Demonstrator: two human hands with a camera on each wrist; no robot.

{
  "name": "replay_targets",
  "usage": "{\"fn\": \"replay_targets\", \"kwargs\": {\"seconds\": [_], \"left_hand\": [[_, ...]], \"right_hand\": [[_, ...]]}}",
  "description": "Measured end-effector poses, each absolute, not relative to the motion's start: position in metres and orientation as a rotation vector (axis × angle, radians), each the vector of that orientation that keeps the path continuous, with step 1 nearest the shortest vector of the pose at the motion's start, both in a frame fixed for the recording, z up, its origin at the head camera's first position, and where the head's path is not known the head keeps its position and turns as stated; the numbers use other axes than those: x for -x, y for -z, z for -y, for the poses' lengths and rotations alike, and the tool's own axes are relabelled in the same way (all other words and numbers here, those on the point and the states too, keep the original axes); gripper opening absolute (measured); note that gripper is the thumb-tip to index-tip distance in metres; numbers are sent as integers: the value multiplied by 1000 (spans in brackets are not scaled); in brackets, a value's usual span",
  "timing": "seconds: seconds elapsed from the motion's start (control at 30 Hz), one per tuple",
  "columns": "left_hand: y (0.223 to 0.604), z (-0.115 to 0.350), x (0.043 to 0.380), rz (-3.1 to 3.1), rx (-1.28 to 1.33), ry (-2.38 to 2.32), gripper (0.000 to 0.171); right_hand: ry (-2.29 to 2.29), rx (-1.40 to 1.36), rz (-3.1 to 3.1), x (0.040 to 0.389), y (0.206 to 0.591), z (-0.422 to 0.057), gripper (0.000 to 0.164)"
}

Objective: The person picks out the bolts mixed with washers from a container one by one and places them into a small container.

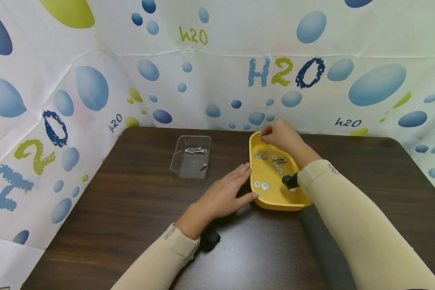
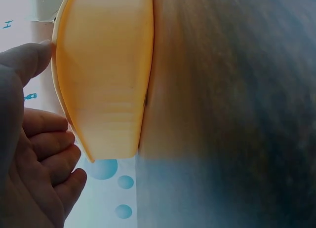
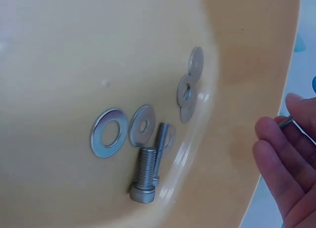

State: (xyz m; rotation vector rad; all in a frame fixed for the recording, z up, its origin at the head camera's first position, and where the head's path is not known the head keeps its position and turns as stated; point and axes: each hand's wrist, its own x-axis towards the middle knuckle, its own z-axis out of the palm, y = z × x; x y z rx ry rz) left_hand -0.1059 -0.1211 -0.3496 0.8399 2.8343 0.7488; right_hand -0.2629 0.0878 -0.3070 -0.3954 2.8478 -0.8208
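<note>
from my head, i look down at a dark wooden table with a yellow tray right of the middle. my left hand lies with fingers extended and thumb spread, touching the tray's left side without grasping it. my right hand is at the tray's far end, its fingers bent in a pinch. between my hands, the tray holds scattered washers and a couple of screws toward its far half, with a pair of washers side by side near the left of its near end. to the left, well apart from the tray, stands a clear box with a small cluster of screws and a single screw near its right wall. from my left wrist, i see the outer wall of the tray, my thumb and loosely bent fingertips against its rim. from my right wrist, i see my thumb and finger pinching a small metal piece by the tray's rim; most of it is hidden, so i cannot tell its whole shape. inside the tray, a thick screw lies against a thinner screw, with washers just beside them, some overlapping.
</note>
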Motion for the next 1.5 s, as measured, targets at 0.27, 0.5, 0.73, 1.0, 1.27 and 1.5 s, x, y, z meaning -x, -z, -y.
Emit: {"fn": "replay_targets", "kwargs": {"seconds": [0.27, 0.5, 0.73, 1.0, 1.27, 1.5], "left_hand": [[348, 124, 105, -2829, -859, -773, 75], [348, 125, 104, -2831, -849, -767, 75], [345, 131, 106, -2861, -826, -750, 75], [340, 148, 113, -2932, -735, -801, 74], [335, 179, 124, -2997, -617, -853, 73], [335, 209, 133, -3043, -472, -820, 76]], "right_hand": [[848, 428, -2895, 263, 306, -86, 16], [874, 449, -2902, 260, 306, -86, 13], [906, 480, -2934, 258, 304, -82, 18], [931, 605, -2959, 252, 292, -65, 29], [1010, 720, -2939, 241, 280, -38, 27], [1018, 815, -2887, 234, 275, -9, 28]]}}
